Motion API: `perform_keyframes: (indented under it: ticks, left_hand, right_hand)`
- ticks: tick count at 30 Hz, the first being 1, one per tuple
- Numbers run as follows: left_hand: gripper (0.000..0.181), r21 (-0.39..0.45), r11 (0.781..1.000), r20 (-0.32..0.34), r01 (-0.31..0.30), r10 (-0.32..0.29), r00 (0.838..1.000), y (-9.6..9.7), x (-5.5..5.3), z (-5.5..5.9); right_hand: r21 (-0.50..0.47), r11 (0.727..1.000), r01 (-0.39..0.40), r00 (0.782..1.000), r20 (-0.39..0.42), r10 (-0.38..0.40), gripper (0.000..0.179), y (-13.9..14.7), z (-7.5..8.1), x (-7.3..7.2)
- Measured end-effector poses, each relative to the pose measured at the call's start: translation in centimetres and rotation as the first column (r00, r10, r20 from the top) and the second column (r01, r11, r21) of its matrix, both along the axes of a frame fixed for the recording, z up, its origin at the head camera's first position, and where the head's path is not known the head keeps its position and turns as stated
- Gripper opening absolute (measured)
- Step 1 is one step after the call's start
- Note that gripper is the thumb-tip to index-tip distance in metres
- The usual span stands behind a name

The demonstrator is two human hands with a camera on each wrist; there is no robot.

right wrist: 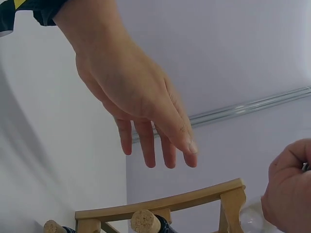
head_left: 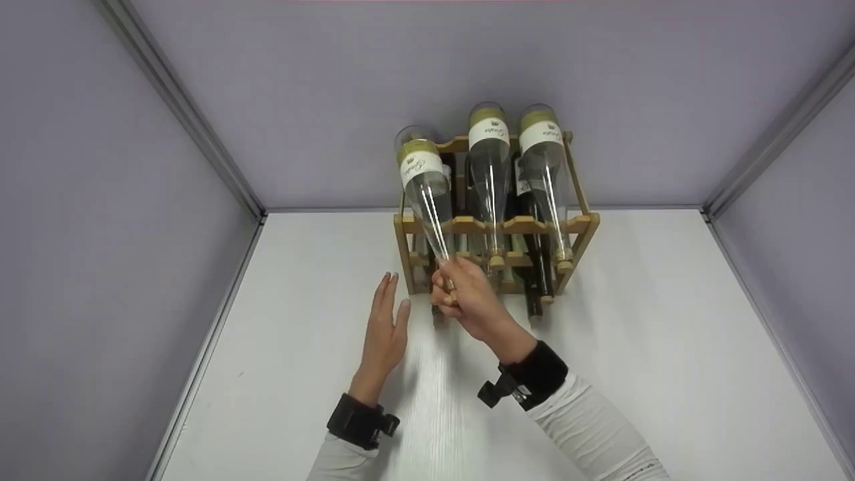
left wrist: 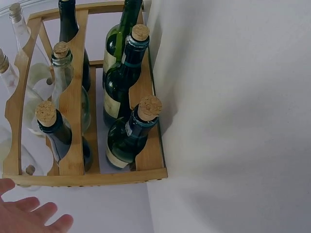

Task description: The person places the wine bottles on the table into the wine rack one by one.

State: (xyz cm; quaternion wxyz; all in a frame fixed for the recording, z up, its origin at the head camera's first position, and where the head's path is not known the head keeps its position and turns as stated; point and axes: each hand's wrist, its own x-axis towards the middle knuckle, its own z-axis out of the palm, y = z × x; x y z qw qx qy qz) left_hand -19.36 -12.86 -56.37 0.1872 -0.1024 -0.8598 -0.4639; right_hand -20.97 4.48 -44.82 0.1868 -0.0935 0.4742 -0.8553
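My right hand (head_left: 467, 297) grips the neck of a clear glass bottle (head_left: 431, 200) with a white label and a gold band. That bottle lies tilted over the left end of the top tier of a wooden wine rack (head_left: 467, 226). In the right wrist view, the right hand (right wrist: 291, 187) is curled at the right edge. My left hand (head_left: 386, 334) is held in front of the rack's left side, fingers straight and holding nothing. It spans the middle of the right wrist view, and its fingers (left wrist: 36, 211) show low in the left wrist view.
Two more clear bottles, a middle one (head_left: 489, 167) and a right one (head_left: 544, 164), lie on the top tier. Below are dark corked bottles, one (head_left: 540, 267) sticking forward. The rack stands on a white table (head_left: 320, 267) against a grey back wall (head_left: 334, 100), between side panels.
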Motion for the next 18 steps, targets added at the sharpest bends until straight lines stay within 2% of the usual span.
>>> perform_keyframes:
  ticks: [4,7,15,18]
  left_hand:
    - [0.053,0.023,0.999,0.092,0.036,-0.038,0.995,0.1,0.0,-0.2]
    - [0.054,0.03,0.998,0.136,0.054,-0.058,0.989,0.2,0.0,-0.3]
    - [0.052,0.052,0.995,0.183,0.079,-0.088,0.979,0.3,0.1,-0.4]
    - [0.052,0.051,0.995,0.182,0.084,-0.092,0.979,0.3,0.0,-0.3]
  right_hand:
    - [0.003,0.999,0.037,0.999,0.005,-0.037,0.027,-0.3,-0.2,-0.6]
    - [0.001,0.998,0.063,0.998,0.012,-0.063,0.023,-0.5,-0.3,-1.0]
    - [-0.013,0.995,0.097,0.995,0.035,-0.097,0.018,-1.2,-0.5,-1.6]
    - [-0.001,0.994,0.114,0.993,0.015,-0.114,0.019,-1.5,-0.6,-1.8]
